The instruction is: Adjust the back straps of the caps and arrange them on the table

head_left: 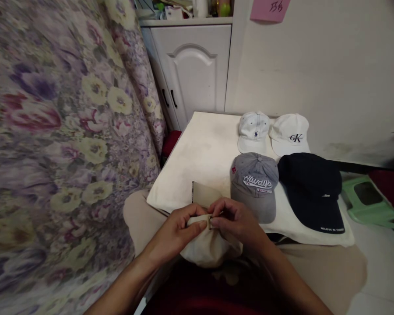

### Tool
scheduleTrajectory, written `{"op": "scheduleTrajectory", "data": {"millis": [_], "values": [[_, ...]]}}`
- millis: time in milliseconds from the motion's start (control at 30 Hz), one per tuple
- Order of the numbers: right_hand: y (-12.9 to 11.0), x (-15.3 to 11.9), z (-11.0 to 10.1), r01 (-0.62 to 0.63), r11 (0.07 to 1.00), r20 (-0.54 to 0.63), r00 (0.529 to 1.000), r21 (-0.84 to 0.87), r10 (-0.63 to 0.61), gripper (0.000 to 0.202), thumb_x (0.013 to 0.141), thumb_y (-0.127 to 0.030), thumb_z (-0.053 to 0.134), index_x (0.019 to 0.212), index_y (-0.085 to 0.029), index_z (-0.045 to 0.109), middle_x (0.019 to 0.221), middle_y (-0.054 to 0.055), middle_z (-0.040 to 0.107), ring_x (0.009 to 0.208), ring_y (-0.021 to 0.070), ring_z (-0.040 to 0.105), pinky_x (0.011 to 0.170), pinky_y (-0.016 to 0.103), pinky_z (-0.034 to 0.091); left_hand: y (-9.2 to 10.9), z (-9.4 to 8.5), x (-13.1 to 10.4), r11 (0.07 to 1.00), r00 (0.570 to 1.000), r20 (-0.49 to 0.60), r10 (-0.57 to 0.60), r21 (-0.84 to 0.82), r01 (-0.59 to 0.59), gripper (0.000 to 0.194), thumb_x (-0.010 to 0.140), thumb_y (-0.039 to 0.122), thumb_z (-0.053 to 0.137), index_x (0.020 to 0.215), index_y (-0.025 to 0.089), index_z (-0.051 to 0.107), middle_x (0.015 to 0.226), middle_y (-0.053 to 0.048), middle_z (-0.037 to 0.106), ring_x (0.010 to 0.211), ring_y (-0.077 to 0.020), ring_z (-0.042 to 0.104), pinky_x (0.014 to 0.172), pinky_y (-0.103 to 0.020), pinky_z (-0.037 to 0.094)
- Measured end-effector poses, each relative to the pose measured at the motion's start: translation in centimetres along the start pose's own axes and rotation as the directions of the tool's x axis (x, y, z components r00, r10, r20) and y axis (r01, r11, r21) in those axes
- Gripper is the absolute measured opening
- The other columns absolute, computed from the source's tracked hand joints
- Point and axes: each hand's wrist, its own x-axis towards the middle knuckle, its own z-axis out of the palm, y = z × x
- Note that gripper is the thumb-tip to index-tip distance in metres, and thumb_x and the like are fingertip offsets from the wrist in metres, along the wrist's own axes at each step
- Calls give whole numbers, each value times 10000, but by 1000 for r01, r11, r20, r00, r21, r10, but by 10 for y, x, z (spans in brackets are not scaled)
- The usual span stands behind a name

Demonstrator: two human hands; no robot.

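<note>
A beige cap (205,249) rests at my lap by the table's near edge, its brim pointing away from me. My left hand (180,227) is closed on the cap's edge, with the thumb beside a small metal buckle (209,222). On the other side of the buckle, my right hand (234,221) pinches the strap end between thumb and fingers. A grey cap (256,186) with white lettering lies just beyond my right hand. To its right is a dark navy cap (310,188).
Two white caps, one with a small logo (253,131) and one with black letters (290,133), sit at the back of the cream-covered table (203,140). A floral curtain (68,131) hangs at left. A green stool (364,201) stands at right, and a white cabinet (193,65) behind.
</note>
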Motion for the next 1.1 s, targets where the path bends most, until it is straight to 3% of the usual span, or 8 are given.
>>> {"op": "scheduleTrajectory", "data": {"millis": [300,467,733,1100], "values": [[1,2,-5,-157,985,30,987,73,156,348,668,-365,878,860,-188,646,745,-31,603,636,104,513,597,240,379,-2,-3,0,999,999,-26,-32,-13,31,293,854,433,665,841,152,582,763,4,578,671,-125,466,594,-233,349],[-3,3,-6,-227,949,101,973,219,210,357,642,-343,893,825,-177,635,702,-38,616,579,85,517,567,221,382,-4,-4,1,999,999,-24,-32,-1,32,279,878,426,642,829,165,554,718,33,510,631,-106,406,558,-220,304],[3,5,-6,-280,878,171,958,388,230,335,633,-278,904,823,-166,651,688,-37,638,568,78,540,546,198,382,0,-4,3,999,1000,19,-22,38,21,273,885,425,635,827,166,573,724,27,508,646,-113,402,555,-222,300],[6,3,-5,-222,924,178,969,312,173,333,695,-320,876,891,-179,647,738,-40,609,603,78,504,563,205,349,-6,-3,4,999,999,-9,-31,41,31,277,888,443,625,842,174,580,738,18,536,640,-119,433,558,-222,321]]}}
